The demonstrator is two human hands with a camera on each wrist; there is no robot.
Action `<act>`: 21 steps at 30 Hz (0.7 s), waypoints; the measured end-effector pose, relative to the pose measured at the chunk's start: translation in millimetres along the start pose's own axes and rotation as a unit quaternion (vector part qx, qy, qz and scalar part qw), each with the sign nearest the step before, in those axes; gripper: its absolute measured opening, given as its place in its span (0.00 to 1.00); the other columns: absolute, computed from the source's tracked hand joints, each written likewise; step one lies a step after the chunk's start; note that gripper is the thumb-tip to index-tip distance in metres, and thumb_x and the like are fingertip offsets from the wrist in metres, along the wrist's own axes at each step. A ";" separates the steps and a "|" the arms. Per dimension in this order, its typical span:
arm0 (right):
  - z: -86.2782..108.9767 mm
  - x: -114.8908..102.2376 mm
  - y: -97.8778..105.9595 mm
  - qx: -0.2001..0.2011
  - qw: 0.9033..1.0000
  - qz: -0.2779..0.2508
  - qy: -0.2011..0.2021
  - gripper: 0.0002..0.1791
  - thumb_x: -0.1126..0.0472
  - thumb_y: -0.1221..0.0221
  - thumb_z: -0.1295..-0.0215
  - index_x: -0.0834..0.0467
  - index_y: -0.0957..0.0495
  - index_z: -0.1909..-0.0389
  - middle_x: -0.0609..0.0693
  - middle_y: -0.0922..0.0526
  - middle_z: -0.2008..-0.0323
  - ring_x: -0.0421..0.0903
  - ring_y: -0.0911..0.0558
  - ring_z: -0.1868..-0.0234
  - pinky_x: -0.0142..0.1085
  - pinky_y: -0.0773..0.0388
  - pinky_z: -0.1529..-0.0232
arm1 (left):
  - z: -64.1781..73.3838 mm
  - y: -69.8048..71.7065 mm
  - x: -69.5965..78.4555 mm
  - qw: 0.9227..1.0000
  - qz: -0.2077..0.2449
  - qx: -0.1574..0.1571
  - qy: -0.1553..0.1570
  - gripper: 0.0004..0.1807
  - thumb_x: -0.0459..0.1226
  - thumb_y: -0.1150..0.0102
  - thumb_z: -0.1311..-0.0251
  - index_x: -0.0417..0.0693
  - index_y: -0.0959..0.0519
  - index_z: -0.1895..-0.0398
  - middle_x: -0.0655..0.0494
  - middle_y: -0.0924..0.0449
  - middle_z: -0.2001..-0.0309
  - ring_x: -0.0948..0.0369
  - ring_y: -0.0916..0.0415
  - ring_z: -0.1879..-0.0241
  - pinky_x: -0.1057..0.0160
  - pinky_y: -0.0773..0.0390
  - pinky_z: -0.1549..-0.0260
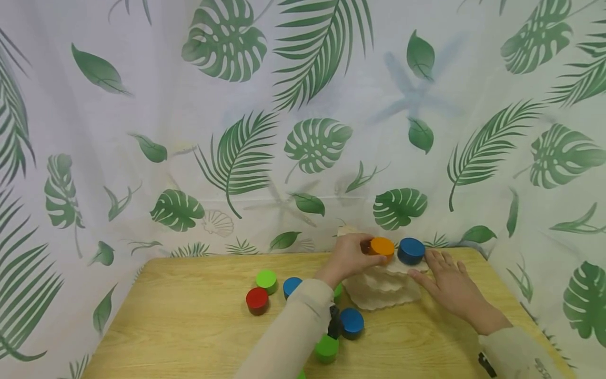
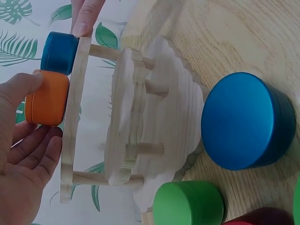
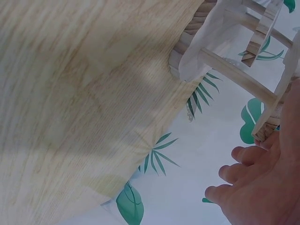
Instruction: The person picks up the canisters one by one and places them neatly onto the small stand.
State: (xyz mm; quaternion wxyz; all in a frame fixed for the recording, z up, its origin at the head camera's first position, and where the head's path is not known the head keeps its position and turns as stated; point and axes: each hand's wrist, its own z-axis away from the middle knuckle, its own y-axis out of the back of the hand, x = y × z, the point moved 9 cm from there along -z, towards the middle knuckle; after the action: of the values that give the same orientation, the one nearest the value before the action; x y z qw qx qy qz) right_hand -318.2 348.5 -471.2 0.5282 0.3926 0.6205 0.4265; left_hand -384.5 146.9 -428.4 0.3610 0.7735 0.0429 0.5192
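Observation:
A tiered wooden stand [image 2: 126,117] with wavy-edged shelves on pegs stands at the back of the table. My left hand [image 1: 351,256] grips an orange round tin [image 1: 381,248] on the top shelf, thumb on one side and fingers on the other. Right beside it sits a blue round tin [image 1: 411,250], close to the shelf's right end. My right hand [image 1: 452,284] rests against that end, its fingers mostly straight and spread; in the right wrist view, the part touching the shelf [image 3: 276,112] is partly hidden.
Left of the stand are a red tin [image 1: 257,300], a light green tin [image 1: 266,281] and a blue tin [image 1: 292,287]. In front stand another blue tin [image 1: 352,322] and a green tin [image 1: 326,348]. A leaf-print curtain [image 1: 303,105] hangs behind the wooden table [image 1: 189,316].

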 end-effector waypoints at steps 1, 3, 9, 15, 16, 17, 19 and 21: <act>-0.2 0.2 -0.2 0.000 1.000 0.001 0.000 0.51 0.33 0.55 0.19 0.75 0.46 0.21 0.79 0.46 0.22 0.82 0.47 0.23 0.80 0.53 0.30 | -0.7 -0.3 0.1 1.000 -0.004 0.000 -0.001 0.21 0.45 0.24 0.38 0.47 0.13 0.46 0.57 0.12 0.55 0.69 0.25 0.61 0.76 0.23 0.60; -0.5 0.7 -0.7 0.000 1.000 0.005 0.001 0.51 0.33 0.55 0.19 0.75 0.46 0.21 0.79 0.46 0.22 0.82 0.47 0.23 0.80 0.53 0.30 | -1.8 -0.5 0.5 1.000 -0.011 -0.001 -0.002 0.21 0.45 0.23 0.39 0.46 0.13 0.46 0.57 0.12 0.55 0.69 0.24 0.62 0.76 0.23 0.60; -0.9 1.9 0.0 0.001 1.000 0.004 0.000 0.51 0.33 0.55 0.19 0.76 0.46 0.22 0.79 0.46 0.22 0.82 0.47 0.23 0.80 0.53 0.30 | -3.3 -0.5 5.6 0.999 -0.041 -0.002 -0.005 0.22 0.45 0.25 0.37 0.44 0.14 0.44 0.54 0.11 0.55 0.66 0.22 0.61 0.76 0.24 0.60; -0.1 2.0 -0.9 -0.002 1.000 0.001 -0.003 0.51 0.33 0.55 0.19 0.76 0.46 0.22 0.79 0.46 0.22 0.82 0.47 0.23 0.80 0.53 0.30 | -3.8 -2.2 5.8 0.998 -0.062 -0.004 0.007 0.29 0.47 0.25 0.36 0.42 0.17 0.36 0.51 0.11 0.50 0.61 0.18 0.55 0.75 0.21 0.57; 0.1 1.7 -1.2 -0.002 1.000 0.000 -0.003 0.51 0.33 0.55 0.19 0.76 0.46 0.22 0.79 0.46 0.22 0.82 0.47 0.23 0.80 0.53 0.30 | -4.0 -2.8 5.2 0.998 -0.065 -0.004 0.009 0.30 0.47 0.25 0.37 0.42 0.18 0.35 0.51 0.11 0.50 0.62 0.18 0.55 0.75 0.21 0.57; 0.4 1.4 -1.3 -0.002 1.000 -0.001 -0.003 0.51 0.33 0.55 0.19 0.76 0.46 0.22 0.79 0.46 0.22 0.82 0.47 0.23 0.80 0.53 0.30 | -3.8 -3.0 4.9 0.998 -0.065 -0.004 0.012 0.30 0.47 0.25 0.37 0.42 0.18 0.35 0.51 0.11 0.50 0.61 0.18 0.55 0.75 0.21 0.57; 0.7 1.0 -1.6 -0.001 1.000 -0.003 -0.002 0.51 0.33 0.55 0.19 0.77 0.46 0.22 0.79 0.46 0.23 0.82 0.47 0.23 0.80 0.53 0.30 | -3.7 -3.1 4.6 0.998 -0.067 -0.003 0.014 0.30 0.47 0.25 0.37 0.43 0.18 0.35 0.51 0.11 0.50 0.63 0.18 0.56 0.75 0.21 0.57; 0.7 0.7 -2.0 -0.001 1.000 -0.005 -0.001 0.51 0.33 0.55 0.19 0.77 0.46 0.22 0.79 0.46 0.22 0.82 0.48 0.23 0.80 0.53 0.30 | -3.5 -3.0 5.5 0.998 -0.068 -0.002 0.012 0.29 0.47 0.25 0.37 0.43 0.17 0.36 0.52 0.11 0.51 0.64 0.20 0.58 0.76 0.22 0.58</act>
State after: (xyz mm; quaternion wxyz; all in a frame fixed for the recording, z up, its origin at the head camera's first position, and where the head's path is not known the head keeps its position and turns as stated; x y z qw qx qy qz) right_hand -317.6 348.6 -473.4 0.5312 0.3896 0.6212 0.4244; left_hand -384.0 153.4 -425.4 0.3971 0.7618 0.0986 0.5023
